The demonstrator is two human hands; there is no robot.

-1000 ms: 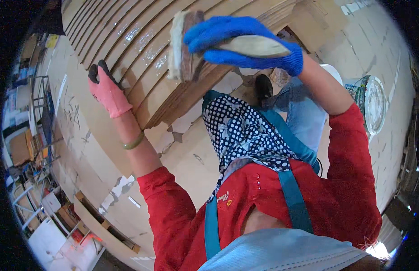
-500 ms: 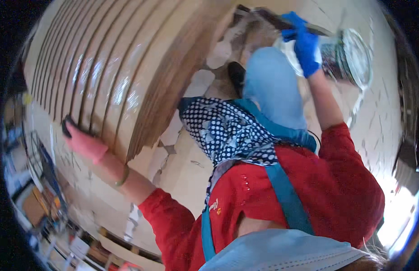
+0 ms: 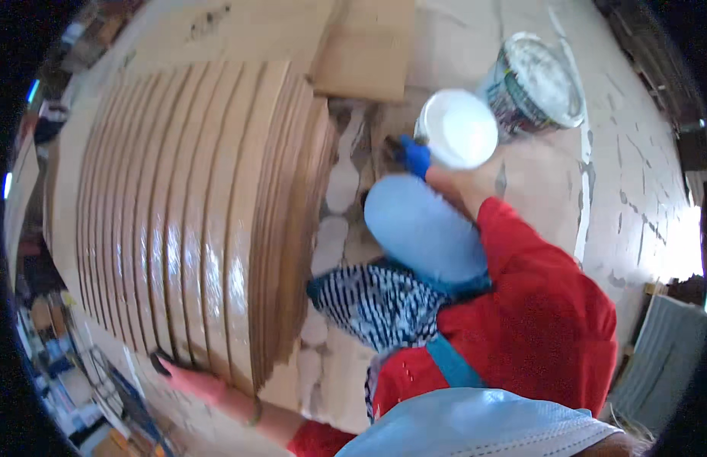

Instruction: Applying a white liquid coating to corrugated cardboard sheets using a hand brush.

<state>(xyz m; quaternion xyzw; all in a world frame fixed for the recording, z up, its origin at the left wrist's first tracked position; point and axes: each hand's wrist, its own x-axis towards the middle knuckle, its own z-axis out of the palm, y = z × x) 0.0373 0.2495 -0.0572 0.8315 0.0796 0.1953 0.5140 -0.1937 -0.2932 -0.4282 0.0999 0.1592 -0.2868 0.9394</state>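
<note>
Gloved left hand sat at cardboard stack's near edge; right hand beside white bucket. Couldn't tell either grip; right blurred.

White light flares far right, glare streaks the cardboard sheets, and blurred edges bend.

There was one big pile of cardboard. Two buckets sat to the right of the pile: one white bucket and one dark bucket. Two gloves showed: one pink glove by the pile's near edge, one blue glove right of it.
</note>
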